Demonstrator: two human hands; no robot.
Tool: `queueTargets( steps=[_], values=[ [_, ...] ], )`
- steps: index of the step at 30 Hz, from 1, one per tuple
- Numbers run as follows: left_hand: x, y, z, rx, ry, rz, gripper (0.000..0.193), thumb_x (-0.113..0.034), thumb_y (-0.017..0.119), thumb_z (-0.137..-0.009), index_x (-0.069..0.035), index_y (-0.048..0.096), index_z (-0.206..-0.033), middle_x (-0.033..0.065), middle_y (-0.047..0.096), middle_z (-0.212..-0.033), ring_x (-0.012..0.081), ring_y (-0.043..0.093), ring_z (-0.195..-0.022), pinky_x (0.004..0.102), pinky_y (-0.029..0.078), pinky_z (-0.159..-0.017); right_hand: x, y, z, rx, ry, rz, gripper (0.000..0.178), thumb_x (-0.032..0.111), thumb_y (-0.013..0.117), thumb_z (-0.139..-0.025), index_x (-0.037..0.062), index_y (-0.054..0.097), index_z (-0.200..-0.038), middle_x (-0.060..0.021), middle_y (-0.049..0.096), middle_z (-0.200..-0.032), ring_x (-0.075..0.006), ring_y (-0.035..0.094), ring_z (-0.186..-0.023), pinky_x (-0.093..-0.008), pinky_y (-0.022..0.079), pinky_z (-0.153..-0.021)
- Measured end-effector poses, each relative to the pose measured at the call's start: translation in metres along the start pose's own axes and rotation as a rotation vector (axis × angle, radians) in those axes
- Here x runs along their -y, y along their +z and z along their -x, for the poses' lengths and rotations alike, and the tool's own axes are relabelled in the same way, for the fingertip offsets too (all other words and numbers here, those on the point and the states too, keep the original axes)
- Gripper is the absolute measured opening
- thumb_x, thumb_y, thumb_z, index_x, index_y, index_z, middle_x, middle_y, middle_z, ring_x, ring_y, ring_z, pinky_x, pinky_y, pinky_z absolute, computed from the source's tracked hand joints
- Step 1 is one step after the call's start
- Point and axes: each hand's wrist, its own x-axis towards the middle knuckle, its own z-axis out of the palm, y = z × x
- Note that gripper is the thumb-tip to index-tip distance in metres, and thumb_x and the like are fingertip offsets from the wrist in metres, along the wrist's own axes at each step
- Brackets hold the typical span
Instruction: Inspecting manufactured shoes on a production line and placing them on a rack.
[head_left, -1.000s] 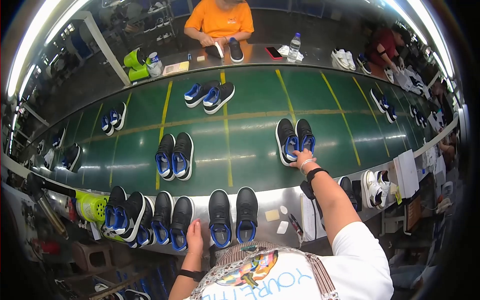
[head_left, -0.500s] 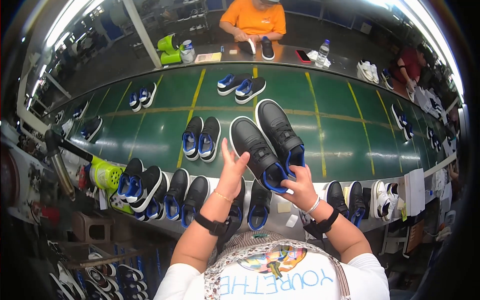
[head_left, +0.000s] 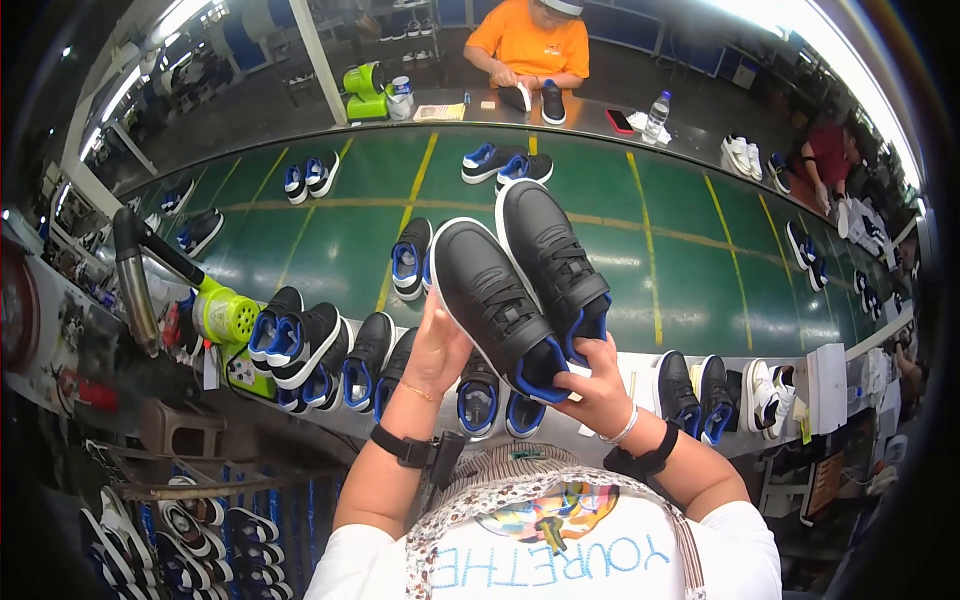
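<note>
A pair of black sneakers with blue linings and white soles is held up before me, toes pointing away. My right hand grips both at the heel collars, thumb on the opening of the left sneaker; the right sneaker sits beside it, slightly farther off. Against the outer side of the left sneaker lies my left hand, its fingers largely hidden behind the sole as it holds that side. Below my hands, more black sneakers stand on the near metal ledge.
A green conveyor belt with yellow lines carries more pairs of sneakers. At left stands a lime-green hot-air blower with a metal nozzle. White shoes stand at right. Across the belt, a person in orange handles a shoe near a water bottle.
The sneakers have come slightly closer and to the left. My left hand, earlier spread open beside them, is now against the left sneaker's side. The view has shifted a little.
</note>
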Motion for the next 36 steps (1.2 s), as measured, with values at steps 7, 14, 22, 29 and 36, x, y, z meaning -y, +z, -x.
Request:
queueTargets(
  steps=[7, 14, 22, 29, 36],
  values=[
    [-0.004, 0.006, 0.035, 0.293, -0.070, 0.349, 0.098, -0.044, 0.077, -0.060, -0.005, 0.027, -0.135, 0.0123, 0.032, -0.138, 0.0257, 0.042, -0.120, 0.0410, 0.037, -0.100, 0.046, -0.054, -0.036, 0.068, -0.096, -0.294, 0.047, 0.039, 0.076, -0.060, 0.0094, 0.060, -0.092, -0.0155, 0.046, -0.109, -0.0286, 0.050, -0.093, -0.0484, 0.034, -0.088],
    [-0.013, 0.048, 0.053, 0.644, -0.132, 0.702, 0.107, -0.064, 0.063, -0.065, 0.000, 0.017, -0.137, 0.0176, 0.025, -0.140, 0.0323, 0.041, -0.119, 0.0460, 0.039, -0.097, 0.010, -0.027, -0.041, -0.045, 0.803, -1.922, 0.070, 0.059, 0.032, -0.087, 0.0046, 0.033, -0.131, -0.0156, 0.042, -0.127, -0.0258, 0.051, -0.107, -0.0423, 0.043, -0.092],
    [0.000, 0.017, 0.048, 0.118, -0.374, 0.540, 0.065, -0.058, 0.032, -0.088, -0.003, 0.048, -0.120, 0.0132, 0.055, -0.115, 0.0239, 0.055, -0.102, 0.0360, 0.045, -0.089, 0.017, -0.001, -0.027, -0.101, 0.816, -2.051, 0.063, 0.054, 0.022, -0.091, 0.0066, 0.037, -0.130, -0.0114, 0.046, -0.127, -0.0252, 0.048, -0.113, -0.0402, 0.038, -0.098],
    [0.015, 0.007, 0.049, -0.068, -0.411, 0.509, 0.048, -0.032, 0.030, -0.091, 0.004, 0.046, -0.118, 0.0254, 0.054, -0.111, 0.0346, 0.058, -0.096, 0.0434, 0.050, -0.083, 0.006, 0.021, -0.013, -0.111, 0.899, -2.505, 0.080, 0.064, 0.006, -0.085, 0.0052, 0.036, -0.130, -0.0208, 0.047, -0.124, -0.0347, 0.047, -0.112, -0.0440, 0.037, -0.097],
    [0.018, 0.007, 0.047, -0.203, -0.417, 0.518, 0.043, -0.028, 0.032, -0.091, 0.003, 0.049, -0.116, 0.0247, 0.055, -0.108, 0.0348, 0.056, -0.096, 0.0427, 0.047, -0.086, -0.004, 0.036, 0.002, -0.298, 1.147, -2.482, 0.066, 0.057, 0.013, -0.090, 0.0105, 0.042, -0.127, -0.0124, 0.049, -0.124, -0.0311, 0.048, -0.113, -0.0424, 0.037, -0.097]
  ],
)
